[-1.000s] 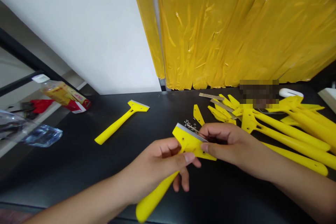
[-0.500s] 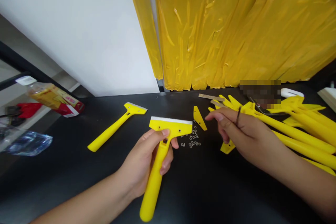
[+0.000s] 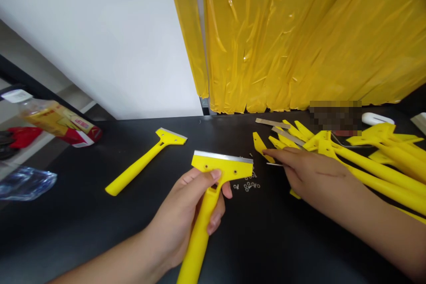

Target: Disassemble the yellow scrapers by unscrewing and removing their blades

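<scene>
My left hand point(image 3: 196, 213) is closed around a yellow scraper point(image 3: 199, 239), its thumb pressing on the wide head below a metal blade point(image 3: 221, 156). Two holes show in that head. My right hand point(image 3: 309, 173) is palm down, its index finger reaching onto a small yellow clamp plate point(image 3: 261, 145) on the table. From under this hand sticks the silvery end of a thin metal rod point(image 3: 274, 164); the rest of it and the curled fingers are hidden. Between the hands lie several small screws and nuts point(image 3: 251, 185).
Another yellow scraper point(image 3: 146, 155) with a blade lies on the black table point(image 3: 109, 239) at left. Several yellow handles point(image 3: 376, 164) and loose blades point(image 3: 273, 123) are piled at right. Further left are a drink bottle point(image 3: 63, 120) and a clear plastic bag point(image 3: 29, 184).
My right hand has turned palm down, and its index finger has come onto the small yellow clamp plate. My left hand still holds the scraper; the view has shifted slightly.
</scene>
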A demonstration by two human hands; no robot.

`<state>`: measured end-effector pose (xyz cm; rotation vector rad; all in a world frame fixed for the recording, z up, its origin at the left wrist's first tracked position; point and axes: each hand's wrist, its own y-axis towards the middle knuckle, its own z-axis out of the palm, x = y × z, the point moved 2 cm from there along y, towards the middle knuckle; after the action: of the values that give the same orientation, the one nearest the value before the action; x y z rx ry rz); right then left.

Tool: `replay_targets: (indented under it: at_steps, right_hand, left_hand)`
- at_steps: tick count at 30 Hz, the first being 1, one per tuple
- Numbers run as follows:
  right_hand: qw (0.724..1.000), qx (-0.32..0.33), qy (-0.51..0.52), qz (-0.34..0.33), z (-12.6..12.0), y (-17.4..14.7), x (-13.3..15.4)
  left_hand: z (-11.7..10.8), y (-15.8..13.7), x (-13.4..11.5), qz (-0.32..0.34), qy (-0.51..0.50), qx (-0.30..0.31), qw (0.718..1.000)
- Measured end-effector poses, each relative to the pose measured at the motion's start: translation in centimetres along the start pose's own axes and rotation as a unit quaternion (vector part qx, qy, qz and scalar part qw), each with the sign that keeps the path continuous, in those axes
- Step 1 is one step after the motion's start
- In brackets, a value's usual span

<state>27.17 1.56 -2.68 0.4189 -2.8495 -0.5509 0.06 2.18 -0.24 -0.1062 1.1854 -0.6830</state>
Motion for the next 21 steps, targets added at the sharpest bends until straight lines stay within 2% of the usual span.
replay_targets:
  at_steps: [6,10,16,21]
  right_hand:
    - [0.997,0.054,-0.014,-0.051,0.0,0.4,1.2]
    - [0.994,0.095,-0.024,-0.049,0.8,0.4,1.6]
    - [0.992,0.126,0.003,-0.016,1.0,0.4,1.9]
    - [0.986,0.139,0.081,0.044,0.4,1.1,1.8]
  left_hand:
    - [-0.1,0.0,0.0,-0.007,-0.001,-0.007,1.0]
    - [-0.1,0.0,0.1,-0.007,0.0,0.001,1.0]
    - [0.2,-0.2,0.0,-0.005,-0.003,-0.004,1.0]
    - [0.3,-0.2,-0.1,-0.007,0.001,-0.002,1.0]
